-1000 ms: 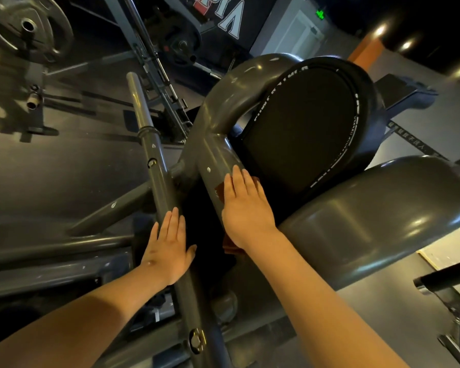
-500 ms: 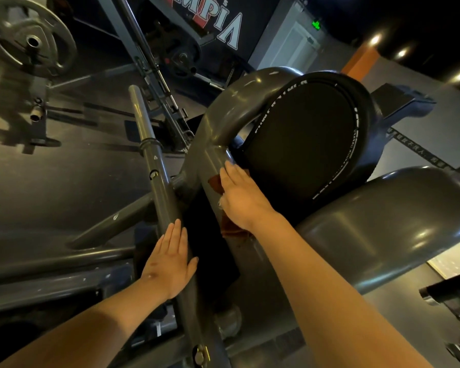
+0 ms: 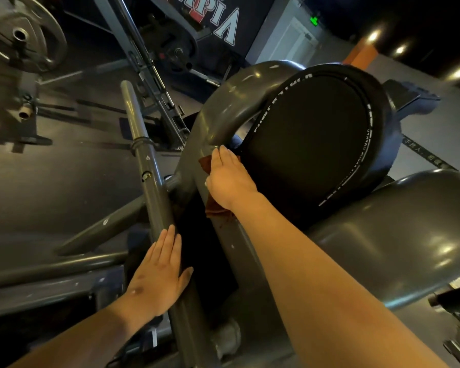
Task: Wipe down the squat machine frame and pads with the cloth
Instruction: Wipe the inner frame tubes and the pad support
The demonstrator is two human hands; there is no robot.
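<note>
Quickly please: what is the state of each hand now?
Left hand: open, resting flat on the grey bar.
Right hand: open, pressing the brown cloth against the frame tube.

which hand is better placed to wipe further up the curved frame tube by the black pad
Right. The right hand presses the brown cloth on that curved frame tube, beside the black pad. The left hand rests flat on the straight bar, with no cloth.
</note>
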